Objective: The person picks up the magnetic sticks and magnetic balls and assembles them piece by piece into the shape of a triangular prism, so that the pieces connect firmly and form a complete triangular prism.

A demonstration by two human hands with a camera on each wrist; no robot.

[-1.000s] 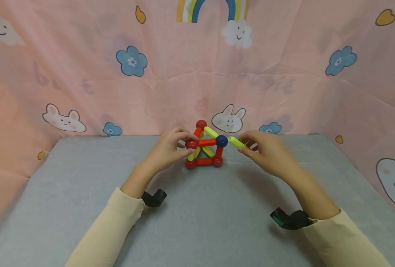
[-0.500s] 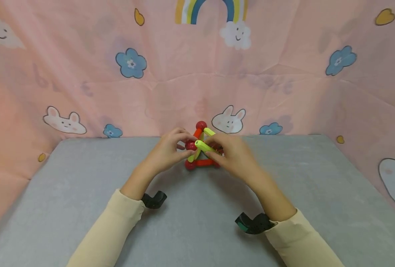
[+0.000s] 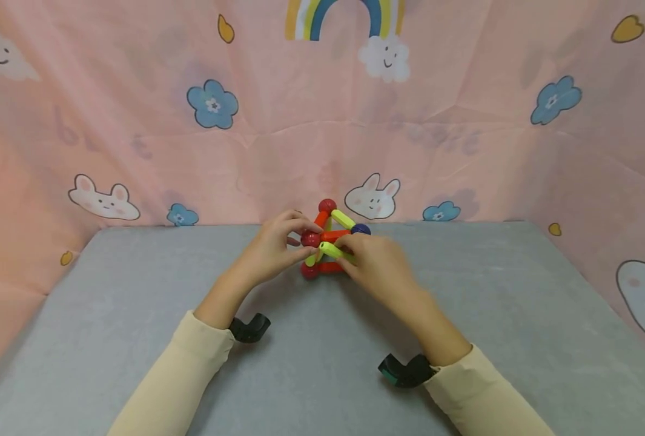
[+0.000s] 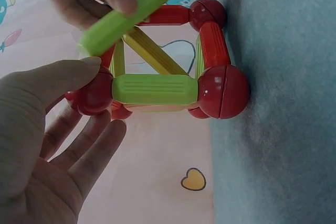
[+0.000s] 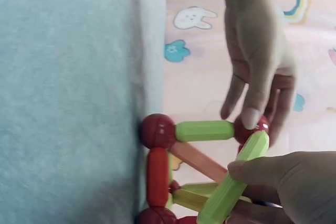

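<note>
A small frame of magnetic sticks and balls stands on the table, with red, yellow and light green sticks, red balls and a blue ball [image 3: 361, 229]. My left hand [image 3: 273, 247] grips the upper front-left red ball [image 4: 95, 94] of this frame between thumb and fingers. Between thumb and fingers, my right hand [image 3: 383, 267] pinches a loose light green stick [image 4: 126, 22] held slantwise. One end of that stick is close by the gripped red ball. In the right wrist view the stick crosses in front of the frame. The right hand hides part of the frame's right side.
Grey cloth covers the table [image 3: 311, 363]. Behind it hangs a pink curtain [image 3: 278, 151] printed with rabbits, flowers and clouds, close behind the frame. Black wrist cameras [image 3: 250, 327] sit at both cuffs.
My right hand has carried the green stick leftward from beside the blue ball to the gripped red ball, then lowered it slightly. My left hand keeps its hold on the ball.
</note>
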